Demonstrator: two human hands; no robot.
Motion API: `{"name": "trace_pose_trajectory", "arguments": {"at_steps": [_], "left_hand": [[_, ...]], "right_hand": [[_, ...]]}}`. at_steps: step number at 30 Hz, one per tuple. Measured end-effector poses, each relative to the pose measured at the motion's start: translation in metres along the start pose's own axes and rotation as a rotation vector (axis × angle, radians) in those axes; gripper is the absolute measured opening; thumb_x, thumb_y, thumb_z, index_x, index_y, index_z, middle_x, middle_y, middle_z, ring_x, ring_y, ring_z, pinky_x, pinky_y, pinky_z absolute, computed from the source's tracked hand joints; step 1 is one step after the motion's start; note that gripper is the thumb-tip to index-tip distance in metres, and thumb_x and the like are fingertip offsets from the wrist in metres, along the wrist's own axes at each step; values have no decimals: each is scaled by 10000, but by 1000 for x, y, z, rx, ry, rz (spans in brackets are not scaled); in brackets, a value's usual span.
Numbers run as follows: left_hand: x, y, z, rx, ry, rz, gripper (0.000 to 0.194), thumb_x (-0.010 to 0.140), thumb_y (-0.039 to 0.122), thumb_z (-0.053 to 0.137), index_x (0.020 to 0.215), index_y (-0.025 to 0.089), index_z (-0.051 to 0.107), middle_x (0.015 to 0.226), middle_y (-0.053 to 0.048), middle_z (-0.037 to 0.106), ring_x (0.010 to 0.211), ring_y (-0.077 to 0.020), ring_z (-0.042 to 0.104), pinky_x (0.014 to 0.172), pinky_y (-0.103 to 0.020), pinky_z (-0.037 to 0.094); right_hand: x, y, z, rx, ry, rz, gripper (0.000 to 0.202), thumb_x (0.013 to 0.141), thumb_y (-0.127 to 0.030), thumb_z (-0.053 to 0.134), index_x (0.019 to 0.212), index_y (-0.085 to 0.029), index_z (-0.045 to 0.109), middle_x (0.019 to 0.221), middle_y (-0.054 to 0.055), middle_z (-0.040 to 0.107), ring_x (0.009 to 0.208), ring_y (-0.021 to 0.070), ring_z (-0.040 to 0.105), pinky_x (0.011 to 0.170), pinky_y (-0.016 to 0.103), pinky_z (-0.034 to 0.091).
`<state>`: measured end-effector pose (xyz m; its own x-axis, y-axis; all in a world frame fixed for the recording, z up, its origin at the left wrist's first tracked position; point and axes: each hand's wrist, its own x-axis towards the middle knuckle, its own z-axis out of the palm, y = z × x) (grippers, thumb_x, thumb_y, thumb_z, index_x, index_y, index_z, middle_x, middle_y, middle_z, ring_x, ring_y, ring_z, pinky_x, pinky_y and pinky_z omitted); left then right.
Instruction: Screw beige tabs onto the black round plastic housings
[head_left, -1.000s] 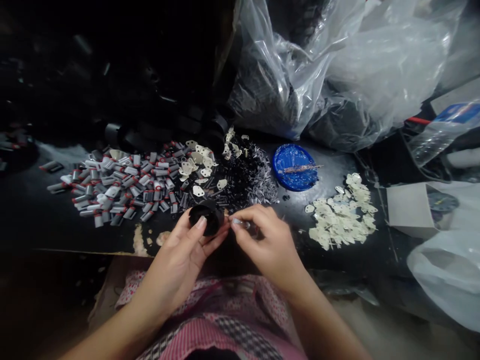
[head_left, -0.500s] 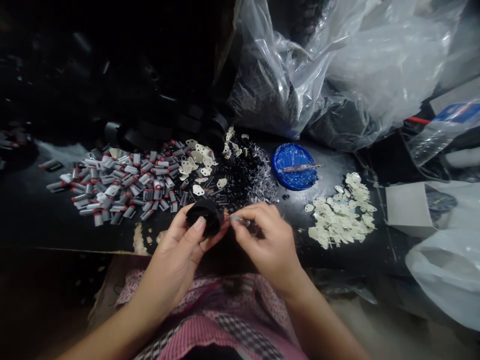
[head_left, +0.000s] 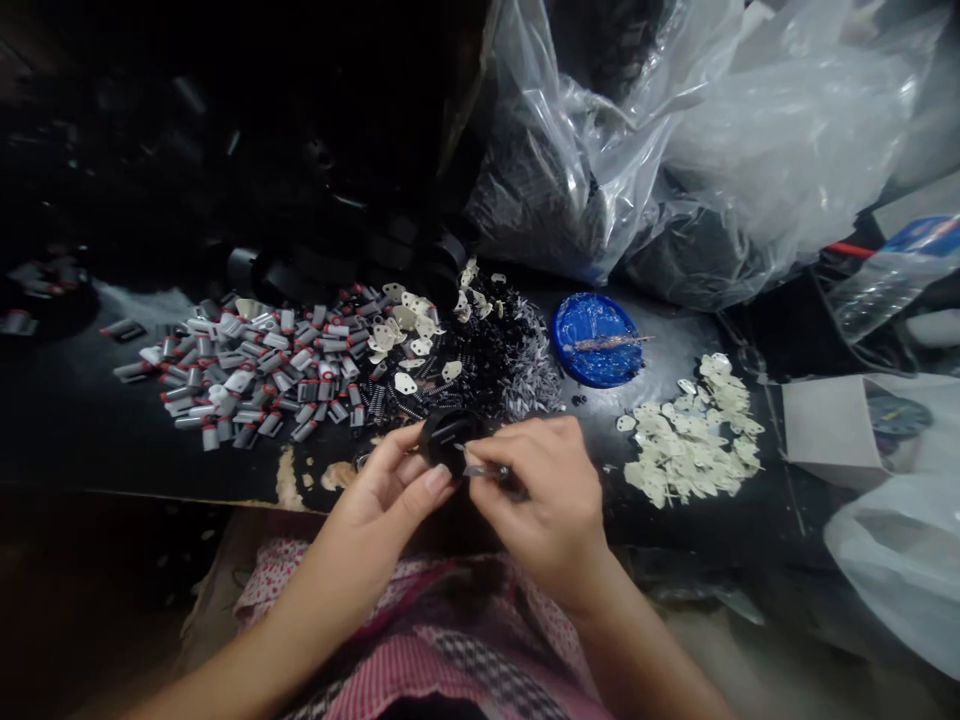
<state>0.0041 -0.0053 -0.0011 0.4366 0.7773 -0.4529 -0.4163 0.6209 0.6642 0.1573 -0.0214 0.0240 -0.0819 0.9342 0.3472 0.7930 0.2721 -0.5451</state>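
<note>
Between the thumb and fingers of my left hand (head_left: 390, 500), closed on it, is a black round hollow plastic part (head_left: 448, 432), its opening tilted up. My right hand (head_left: 551, 490) is closed in a pinch at the part's right side. It grips a small grey piece with a dark end (head_left: 487, 470), whose exact kind I cannot make out. Just beyond the hands lie a pile of black springs and small dark parts (head_left: 480, 375), small grey pins (head_left: 532, 375) and several cream-coloured flat plates with holes (head_left: 406, 383).
Grey plastic pieces with red ends (head_left: 262, 370) are heaped on the left of the black table. A blue round lid (head_left: 566, 355) with grease and a thin stick stands beyond my right hand. More cream plates (head_left: 690, 450), a white box (head_left: 825, 425) and clear plastic bags (head_left: 570, 190) are rightward.
The black round part has shifted right and turned in my left hand, its opening now nearer my right fingers. My right hand has moved slightly, still pinching the small grey piece. The whole view shifted a little.
</note>
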Motion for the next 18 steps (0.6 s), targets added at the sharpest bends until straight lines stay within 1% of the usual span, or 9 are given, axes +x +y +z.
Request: {"name": "trace_pose_trajectory", "arguments": {"at_steps": [3,6,10,12,14,16,18], "left_hand": [[1,-1,-1,44,-15,35,206,812,284,702,1014,311,677,1012,26,738,1012,-152,660,939,-256,487],[1,1,-1,96,-3,34,201,808,278,702,1006,298,671,1002,17,738,1009,-167,664,944,-284,488],[3,7,-2,213,1,53,195,783,221,716,968,273,685,1105,-1,710,1050,-182,652,960,-282,478],[4,9,-4,242,-7,42,185,772,207,722,947,257,692,1134,-12,704,1059,-191,650,972,-290,473],[3,10,-8,204,-5,-3,175,777,222,721,948,246,689,1092,-24,724,1034,-202,663,952,-307,493],[0,11,-13,128,28,-49,196,787,258,717,980,242,687,1048,-27,743,995,-207,680,915,-315,522],[-4,12,-17,45,140,-30,219,803,292,703,1017,252,684,1045,-14,748,972,-199,692,901,-307,536]], "right_hand": [[0,1,0,-44,-25,-10,82,863,-152,565,844,-188,636,753,7,698,730,167,623,741,368,362],[1,-1,-2,-67,-89,-16,101,869,-158,551,823,-178,639,722,7,674,692,159,608,717,361,339],[1,-3,-2,-86,-154,1,133,874,-159,527,788,-173,627,700,7,639,665,152,577,696,349,321],[1,-5,-1,-88,-168,23,135,873,-156,524,780,-174,620,696,6,628,656,151,559,695,344,318],[2,-6,0,-80,-173,53,125,869,-149,533,779,-175,615,704,5,626,653,149,545,701,339,317],[8,-9,2,-53,-177,88,115,873,-161,558,771,-180,609,718,-2,629,667,147,541,712,328,319],[17,-11,5,-21,-185,105,107,890,-191,571,792,-191,615,757,-8,646,706,147,554,730,317,321]]}}
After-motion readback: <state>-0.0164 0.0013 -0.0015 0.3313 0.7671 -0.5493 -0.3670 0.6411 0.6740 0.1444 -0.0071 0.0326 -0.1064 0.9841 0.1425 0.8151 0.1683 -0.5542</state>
